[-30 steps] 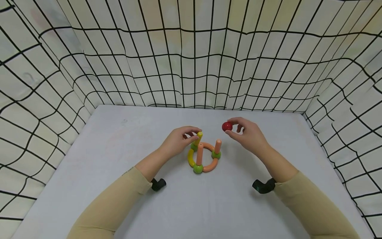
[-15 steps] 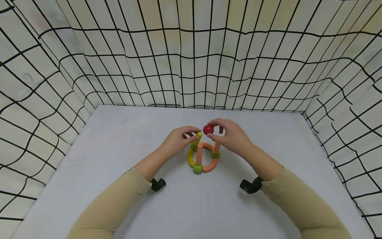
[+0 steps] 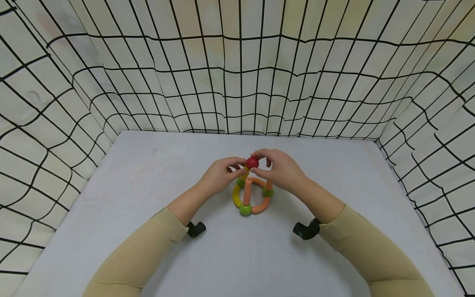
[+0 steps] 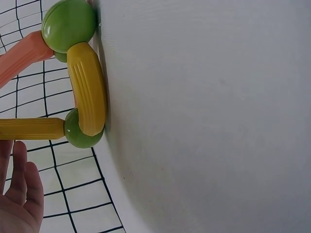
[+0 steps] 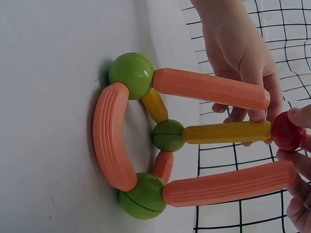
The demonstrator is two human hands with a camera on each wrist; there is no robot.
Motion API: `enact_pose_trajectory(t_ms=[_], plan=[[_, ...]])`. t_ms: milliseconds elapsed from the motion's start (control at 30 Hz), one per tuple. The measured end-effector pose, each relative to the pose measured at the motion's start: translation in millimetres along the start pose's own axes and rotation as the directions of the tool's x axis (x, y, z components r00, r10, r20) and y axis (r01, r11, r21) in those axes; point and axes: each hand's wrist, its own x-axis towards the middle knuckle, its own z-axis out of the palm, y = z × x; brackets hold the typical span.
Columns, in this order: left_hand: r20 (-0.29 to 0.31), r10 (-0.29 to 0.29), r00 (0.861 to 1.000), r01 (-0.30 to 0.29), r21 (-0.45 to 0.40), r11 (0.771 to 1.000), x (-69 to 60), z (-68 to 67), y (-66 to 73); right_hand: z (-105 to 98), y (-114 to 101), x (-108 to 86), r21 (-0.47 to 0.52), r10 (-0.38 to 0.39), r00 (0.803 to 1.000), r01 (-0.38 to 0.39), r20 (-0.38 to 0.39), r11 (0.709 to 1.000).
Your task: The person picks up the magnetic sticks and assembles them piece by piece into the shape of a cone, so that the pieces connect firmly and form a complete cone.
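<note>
A ring of curved orange and yellow pieces joined by green balls (image 5: 131, 75) lies on the white table, with three straight rods standing up from it. Near its top, the yellow rod (image 5: 228, 132) is pinched by my left hand (image 3: 221, 175). My right hand (image 3: 283, 170) pinches a red ball (image 5: 288, 131) between thumb and fingers, at the yellow rod's upper end. Ball and rod tip appear to touch in the right wrist view. Two orange rods (image 5: 214, 89) stand nearer, with free upper ends. In the left wrist view, only some left fingers (image 4: 34, 187) show beneath the yellow rod.
White table surface (image 3: 148, 165) surrounds the ring. Black netting (image 3: 241, 82) over pale walls encloses the table at the back and sides. A black wrist device sits under each sleeve: the left device (image 3: 196, 229) and the right device (image 3: 307, 229).
My right hand has moved left with the red ball, from right of the ring to the yellow rod's top. My left hand has stayed on the yellow rod.
</note>
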Motion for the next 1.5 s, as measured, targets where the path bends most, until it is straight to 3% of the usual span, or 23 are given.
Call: enact_pose_trajectory(t_ms=[600,967,1300,1500], plan=[[-0.007,-0.011,1.000,0.011,-0.008,1.000,-0.4,1.0,0.7,1,0,0.2,0.031,-0.008,1.000,0.007,0.016,0.999],[-0.044,-0.006,0.999,0.004,-0.032,0.999,-2.9,-1.9,1.3,1,4,-3.7,0.068,0.009,1.000,-0.009,0.011,0.998],[-0.043,0.024,0.999,-0.028,-0.102,0.994,-4.0,-5.6,7.4,-1,21,-16.3,0.109,0.039,0.997,-0.032,-0.061,0.994],[-0.018,0.009,1.000,-0.011,-0.113,0.994,-3.6,-6.2,11.1,0,34,-25.5,0.133,0.058,0.996,-0.048,-0.072,0.990]])
